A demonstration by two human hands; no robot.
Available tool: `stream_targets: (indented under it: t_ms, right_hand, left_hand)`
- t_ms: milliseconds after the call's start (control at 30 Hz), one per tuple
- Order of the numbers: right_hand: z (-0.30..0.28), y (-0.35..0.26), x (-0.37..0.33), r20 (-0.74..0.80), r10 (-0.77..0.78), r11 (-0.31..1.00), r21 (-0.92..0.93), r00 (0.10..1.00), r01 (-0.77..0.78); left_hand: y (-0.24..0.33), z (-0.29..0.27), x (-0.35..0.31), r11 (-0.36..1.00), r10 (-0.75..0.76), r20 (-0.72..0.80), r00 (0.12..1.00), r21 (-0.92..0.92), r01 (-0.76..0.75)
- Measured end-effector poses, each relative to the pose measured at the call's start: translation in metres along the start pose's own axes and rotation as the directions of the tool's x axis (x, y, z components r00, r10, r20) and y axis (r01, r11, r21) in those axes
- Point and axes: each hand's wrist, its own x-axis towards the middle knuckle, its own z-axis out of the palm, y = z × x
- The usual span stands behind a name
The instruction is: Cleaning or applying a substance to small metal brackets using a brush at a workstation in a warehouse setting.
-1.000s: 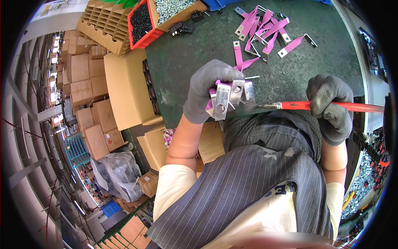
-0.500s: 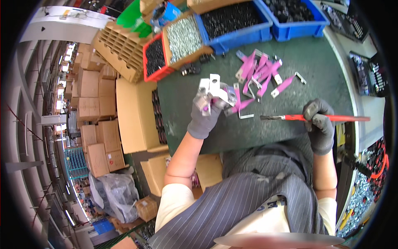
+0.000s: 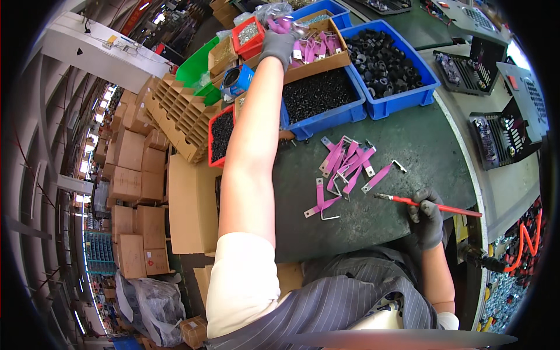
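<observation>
My left hand (image 3: 279, 46), in a grey glove, reaches far forward to a cardboard box (image 3: 324, 65) of purple-and-silver metal strips. Its fingers are closed around some purple pieces (image 3: 280, 24) beside the box; they are partly hidden and blurred. My right hand (image 3: 427, 219), also gloved, grips a thin red-handled brush (image 3: 455, 209) with its bristle end pointing left over the table. To the left of the brush tip lies a loose heap of purple strips with bent metal ends (image 3: 349, 163).
Blue bins of small black parts (image 3: 318, 96) and black caps (image 3: 382, 64) line the green table's (image 3: 373, 233) far side. A red tray (image 3: 221, 137) stands left of my arm. Open black cases (image 3: 504, 140) sit on the right. Cardboard boxes (image 3: 131, 184) are stacked at left.
My left hand has moved from above the near table to the cardboard box at the back, carrying its pieces. The right hand still holds the brush, now slightly tilted. The view has shifted.
</observation>
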Motion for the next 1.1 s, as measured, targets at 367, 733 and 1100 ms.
stream_targets:
  t_ms: [367,733,1100]
  right_hand:
    - [-0.007,-0.001,0.0,-0.039,0.047,0.999,-0.004,0.998,-0.047]
    - [-0.007,-0.002,0.007,0.13,-0.014,1.0,0.004,0.991,0.014]
    - [-0.011,-0.003,0.004,0.121,-0.014,0.996,0.087,0.993,0.004]
  left_hand:
    - [0.019,-0.013,-0.114,0.951,0.303,0.155,0.94,0.008,-0.308]
    - [-0.078,-0.073,-0.286,0.727,0.371,0.562,0.739,0.319,-0.608]
    - [-0.085,-0.068,-0.32,0.598,0.515,0.5,0.696,0.373,-0.71]
